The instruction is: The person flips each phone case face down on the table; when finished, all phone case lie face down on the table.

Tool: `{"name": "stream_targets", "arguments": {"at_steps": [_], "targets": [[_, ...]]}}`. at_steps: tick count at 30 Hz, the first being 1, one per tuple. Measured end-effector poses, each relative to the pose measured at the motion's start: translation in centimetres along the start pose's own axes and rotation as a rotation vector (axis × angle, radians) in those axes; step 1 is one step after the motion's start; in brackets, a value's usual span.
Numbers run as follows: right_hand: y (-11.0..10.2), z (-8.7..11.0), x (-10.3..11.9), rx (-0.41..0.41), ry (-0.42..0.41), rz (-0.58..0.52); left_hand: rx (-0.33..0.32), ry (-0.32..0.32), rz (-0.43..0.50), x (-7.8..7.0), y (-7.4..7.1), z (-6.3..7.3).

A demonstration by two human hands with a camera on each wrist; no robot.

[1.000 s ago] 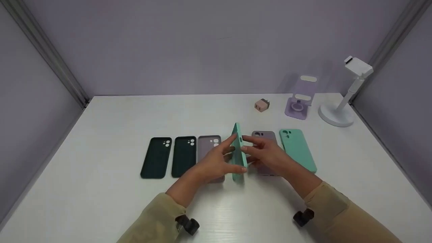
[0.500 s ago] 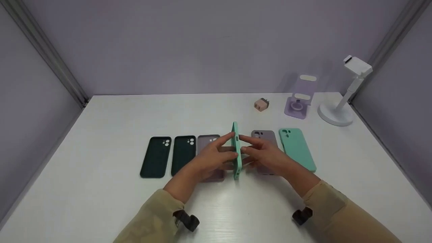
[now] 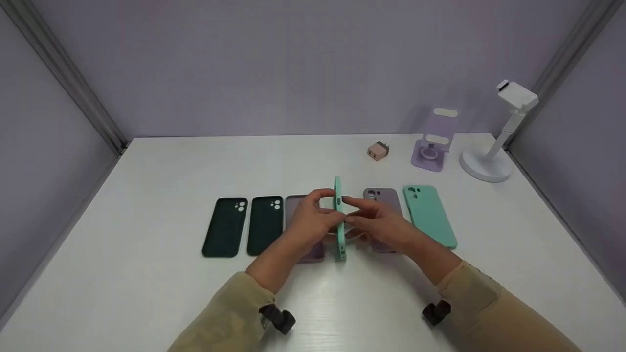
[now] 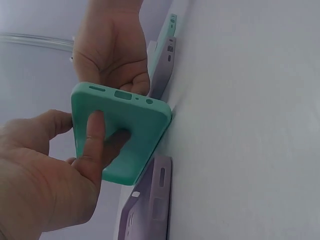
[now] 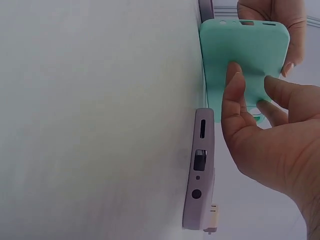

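A mint green phone case (image 3: 341, 247) stands on its long edge on the table, between the two hands. My left hand (image 3: 308, 222) holds it: the thumb is at the top edge, and in the left wrist view fingers reach against the inner face of the case (image 4: 145, 127). My right hand (image 3: 386, 226) touches the outer back with bent, relaxed fingertips, seen in the right wrist view against the back of the case (image 5: 220, 47). A mauve case (image 3: 313, 253) lies inner side up beneath my left hand. Another mauve case (image 3: 390, 196) lies back up beneath my right.
Two dark green cases (image 3: 225, 227) lie side by side on the left. Another mint case (image 3: 433, 217) lies at right. Farther back are a pink charger plug (image 3: 377, 151), a purple phone stand (image 3: 440, 128) and a white stand (image 3: 486, 166). Walls enclose the table.
The case has turned from slightly tilted to nearly edge-on and shifted a little left. My left thumb has moved from the near lower end to the top edge. My right hand has followed slightly left.
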State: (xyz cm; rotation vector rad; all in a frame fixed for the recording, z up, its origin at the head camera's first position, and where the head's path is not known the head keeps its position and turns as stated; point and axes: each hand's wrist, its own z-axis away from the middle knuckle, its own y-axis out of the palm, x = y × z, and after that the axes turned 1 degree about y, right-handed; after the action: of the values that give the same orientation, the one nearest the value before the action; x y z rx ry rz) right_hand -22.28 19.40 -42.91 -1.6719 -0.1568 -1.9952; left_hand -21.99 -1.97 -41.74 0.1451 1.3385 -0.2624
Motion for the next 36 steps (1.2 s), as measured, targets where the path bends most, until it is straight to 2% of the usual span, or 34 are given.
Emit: {"name": "stream_targets", "arguments": {"at_steps": [5, 13, 20, 30, 33, 36], "targets": [[0.1, 0.1, -0.1, -0.033, 0.007, 0.034, -0.014, -0.001, -0.010, -0.5, -0.2, 0.5], [-0.4, 0.6, -0.1, -0.131, 0.055, 0.091, 0.034, 0.082, 0.134, -0.9, -0.7, 1.3], [-0.9, 0.8, -0.3, -0.155, 0.014, 0.054, 0.035, 0.112, 0.202, 0.0, -0.8, 1.2], [-1.2, 0.5, -0.3, -0.238, 0.084, 0.067, 0.004, 0.090, 0.132, 0.9, -1.4, 0.7], [-1.3, 0.4, -0.3, -0.248, 0.085, 0.089, -0.003, 0.085, 0.078, 1.2, -1.7, 0.5], [-1.2, 0.3, -0.3, -0.261, 0.066, 0.161, -0.006, 0.092, -0.002, 1.4, -2.0, 0.3]]}}
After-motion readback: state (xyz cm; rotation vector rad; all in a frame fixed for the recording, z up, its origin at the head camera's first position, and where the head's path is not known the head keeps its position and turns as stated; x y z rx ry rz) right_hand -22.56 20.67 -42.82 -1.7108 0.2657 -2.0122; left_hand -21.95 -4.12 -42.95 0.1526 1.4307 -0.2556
